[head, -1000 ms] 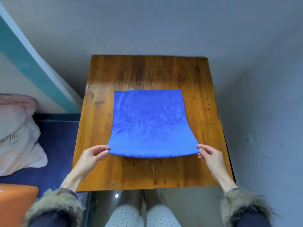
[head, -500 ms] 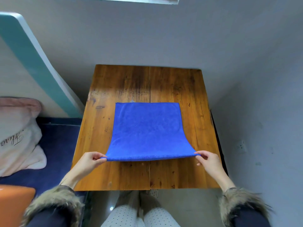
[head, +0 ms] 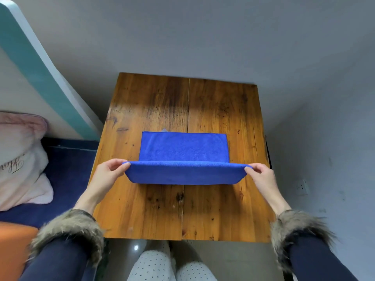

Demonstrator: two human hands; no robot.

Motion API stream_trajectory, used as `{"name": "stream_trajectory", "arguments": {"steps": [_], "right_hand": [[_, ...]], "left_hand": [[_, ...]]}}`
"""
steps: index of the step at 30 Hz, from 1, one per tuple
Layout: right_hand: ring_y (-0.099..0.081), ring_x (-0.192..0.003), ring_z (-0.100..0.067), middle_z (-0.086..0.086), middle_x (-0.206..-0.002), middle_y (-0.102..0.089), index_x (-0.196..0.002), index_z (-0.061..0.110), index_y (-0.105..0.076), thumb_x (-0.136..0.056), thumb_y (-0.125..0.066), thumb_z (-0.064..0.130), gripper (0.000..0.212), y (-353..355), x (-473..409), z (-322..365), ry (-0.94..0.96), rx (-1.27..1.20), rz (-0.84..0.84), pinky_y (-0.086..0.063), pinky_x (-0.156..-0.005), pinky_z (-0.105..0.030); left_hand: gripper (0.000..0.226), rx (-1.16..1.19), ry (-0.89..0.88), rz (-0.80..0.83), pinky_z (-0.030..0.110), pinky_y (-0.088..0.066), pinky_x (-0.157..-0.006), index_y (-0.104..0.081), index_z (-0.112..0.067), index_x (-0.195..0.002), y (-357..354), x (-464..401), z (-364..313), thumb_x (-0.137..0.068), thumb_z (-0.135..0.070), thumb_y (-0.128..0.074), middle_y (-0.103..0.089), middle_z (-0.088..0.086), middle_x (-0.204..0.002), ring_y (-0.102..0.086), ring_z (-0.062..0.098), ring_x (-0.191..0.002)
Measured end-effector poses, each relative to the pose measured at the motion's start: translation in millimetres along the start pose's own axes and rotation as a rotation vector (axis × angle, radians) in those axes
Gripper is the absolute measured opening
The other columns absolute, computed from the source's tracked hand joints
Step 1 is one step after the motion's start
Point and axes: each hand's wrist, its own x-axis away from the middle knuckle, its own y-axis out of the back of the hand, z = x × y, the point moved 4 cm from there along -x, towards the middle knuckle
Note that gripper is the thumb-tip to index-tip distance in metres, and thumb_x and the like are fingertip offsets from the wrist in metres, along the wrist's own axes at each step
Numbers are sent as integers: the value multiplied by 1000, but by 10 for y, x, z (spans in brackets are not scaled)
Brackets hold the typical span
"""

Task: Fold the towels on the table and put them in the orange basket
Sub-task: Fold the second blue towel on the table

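Observation:
A blue towel (head: 183, 148) lies on the wooden table (head: 219, 110), its near half lifted and curling over toward the far edge. My left hand (head: 109, 172) pinches the towel's near left corner. My right hand (head: 261, 175) pinches the near right corner. Both corners hang a little above the table, and the raised edge runs straight between them. A corner of the orange basket (head: 14, 246) shows at the bottom left, beside my left sleeve.
A grey wall stands behind and to the right of the table, with a socket (head: 302, 186) low on the right. On the left are a dark blue seat (head: 67, 179), a pale pink pillow (head: 18, 159) and a teal-edged board (head: 40, 72). My knees are below the table's near edge.
Both hands have lifted the towel's near edge off the table and carried it away from me, so the near half now curls over the far half.

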Motion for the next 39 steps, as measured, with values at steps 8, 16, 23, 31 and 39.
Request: {"name": "stream_trajectory", "arguments": {"steps": [8, 16, 23, 31, 39], "right_hand": [[-57, -82, -14, -5, -90, -64, -93, 8, -64, -90, -55, 10, 10, -354, -766, 228, -143, -366, -52, -47, -79, -31], [-56, -81, -16, -5, -88, -64, -84, 16, -64, -91, -55, 12, 12, -731, -1391, 48, -239, -432, -63, -44, -71, -34], [-57, -79, -11, -1, -85, -63, -85, 14, -64, -90, -57, 10, 10, -923, -1666, -44, -277, -352, -77, -46, -70, -22], [-56, -100, -17, -6, -112, -60, -114, 8, -60, -95, -50, 25, 27, -967, -1702, -58, -199, 21, -245, -38, -82, -20], [-27, -137, -24, -14, -144, -41, -135, 4, -46, -94, -32, 27, 49, -1816, -1046, 185, 557, 496, -66, -13, -113, -49]], "left_hand": [[7, 82, -27, -119, 11, -51, -68, -63, -9, -94, -172, -844, -126, -92, -10, -56, -64, -4, -85, -59, 7, -78], [16, 34, -7, -75, 27, -50, -72, -62, -23, -80, -357, -1662, 27, -90, -11, -59, -63, -3, -80, -56, 9, -73], [14, -39, 93, -75, 17, -44, -61, -63, -23, -77, -478, -1982, 247, -88, -14, -62, -60, -3, -73, -50, 11, -63], [30, -568, -85, -285, 41, -39, -86, -55, -8, -115, -526, -2003, 259, -89, -23, -58, -59, 15, -101, -51, 33, -99], [49, -1016, -696, 49, 58, -17, -109, -45, -18, -136, -1778, -1371, 150, -90, -32, -41, -36, 12, -148, -25, 36, -138]]}}
